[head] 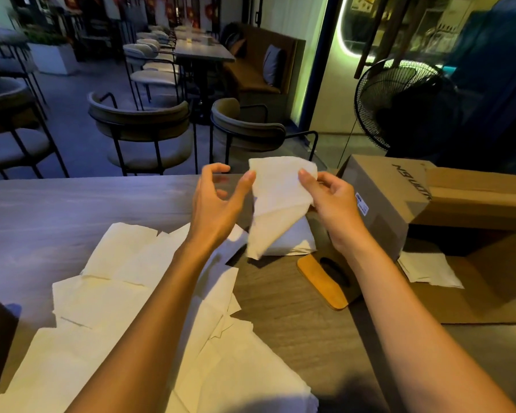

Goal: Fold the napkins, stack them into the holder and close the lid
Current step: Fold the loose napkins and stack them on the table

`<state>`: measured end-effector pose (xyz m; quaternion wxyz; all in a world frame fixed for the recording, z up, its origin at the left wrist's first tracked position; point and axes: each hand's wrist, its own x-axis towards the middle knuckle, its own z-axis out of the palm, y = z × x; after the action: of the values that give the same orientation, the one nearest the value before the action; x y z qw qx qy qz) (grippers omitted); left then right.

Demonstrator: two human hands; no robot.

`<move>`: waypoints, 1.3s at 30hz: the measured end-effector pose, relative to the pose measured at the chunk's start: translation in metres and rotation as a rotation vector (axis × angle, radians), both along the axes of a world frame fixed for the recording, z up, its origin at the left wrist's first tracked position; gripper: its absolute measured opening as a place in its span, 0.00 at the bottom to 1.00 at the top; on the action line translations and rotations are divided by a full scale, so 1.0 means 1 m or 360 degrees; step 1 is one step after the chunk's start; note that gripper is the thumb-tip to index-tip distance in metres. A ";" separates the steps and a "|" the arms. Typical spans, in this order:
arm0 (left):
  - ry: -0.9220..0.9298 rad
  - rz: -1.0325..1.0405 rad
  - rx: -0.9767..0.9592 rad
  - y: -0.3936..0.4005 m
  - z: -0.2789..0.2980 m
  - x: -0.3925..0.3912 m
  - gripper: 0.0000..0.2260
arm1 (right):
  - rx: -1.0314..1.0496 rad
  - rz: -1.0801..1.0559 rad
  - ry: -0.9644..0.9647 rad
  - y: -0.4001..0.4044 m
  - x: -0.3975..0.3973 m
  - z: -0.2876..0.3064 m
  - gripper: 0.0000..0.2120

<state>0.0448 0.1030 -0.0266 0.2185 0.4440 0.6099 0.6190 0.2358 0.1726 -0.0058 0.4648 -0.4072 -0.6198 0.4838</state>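
My right hand pinches a white napkin by its upper right edge and holds it in the air above the table; its lower corner hangs down. My left hand is beside the napkin's left edge with fingers spread, and only the thumb tip touches the paper. Right below the held napkin sits the dark napkin holder with a stack of folded napkins in it. Its wooden lid, with an oval slot, lies open toward me.
Several unfolded napkins cover the table's left and near side. A cardboard box stands at the right, with a flat flap and another napkin on it. Chairs and a black fan stand beyond the table's far edge.
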 end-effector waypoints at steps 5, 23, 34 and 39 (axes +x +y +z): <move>0.0151 -0.0468 0.0005 -0.009 0.006 0.008 0.18 | -0.0210 -0.0208 0.0237 0.000 0.000 0.018 0.16; 0.0200 -0.0598 0.0293 -0.014 0.025 0.018 0.04 | -0.0065 -0.0298 -0.0718 -0.015 0.018 0.051 0.44; -0.0113 -0.0710 0.0146 -0.013 0.032 0.012 0.08 | -0.0097 0.0590 -0.0367 -0.028 0.019 0.037 0.22; -0.0367 -0.0636 -0.0255 -0.012 0.025 0.013 0.18 | -0.0077 0.0106 -0.0137 -0.017 0.017 0.016 0.12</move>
<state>0.0583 0.0908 -0.0019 0.4392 0.4634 0.5282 0.5597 0.2523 0.1552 0.0099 0.4112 -0.4179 -0.6406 0.4958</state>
